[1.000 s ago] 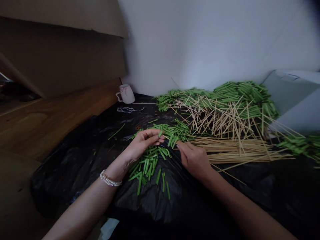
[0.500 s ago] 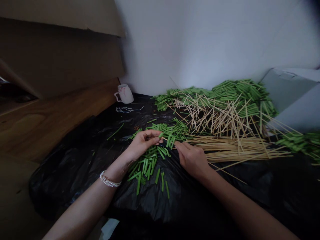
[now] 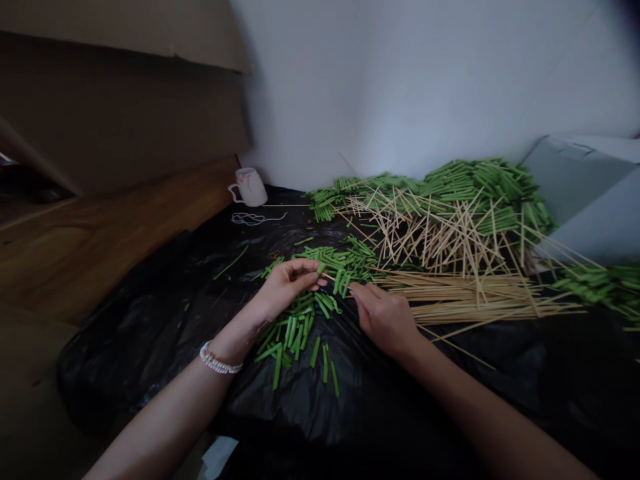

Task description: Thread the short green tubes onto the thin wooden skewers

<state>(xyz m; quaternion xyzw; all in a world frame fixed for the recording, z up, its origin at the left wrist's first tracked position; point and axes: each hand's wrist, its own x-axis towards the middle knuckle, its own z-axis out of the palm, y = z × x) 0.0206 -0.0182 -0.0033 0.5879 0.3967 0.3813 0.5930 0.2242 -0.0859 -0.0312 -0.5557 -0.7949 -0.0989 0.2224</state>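
Threading, it seems: left hand (image 3: 287, 288) pinching green piece (image 3: 321, 269) at stick (image 3: 327, 276) tip, right hand (image 3: 386, 319) gripping stick. Next push wants steady alignment.

Wall (image 3: 320, 87): plain, beyond my left hand (image 3: 286, 288); likely a home
Mug (image 3: 253, 188): past that hand
Wooden surface (image 3: 125, 220): left of it

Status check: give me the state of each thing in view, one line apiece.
Left hand: pinching a green piece
Right hand: closed on a skewer
Skewer: partly threaded with green pieces
Loose green pieces: scattered
Bare sticks: lying roughly parallel
Threaded skewers: heaped by the wall
Mug: upright
String: loosely looped
Black plastic: wrinkled
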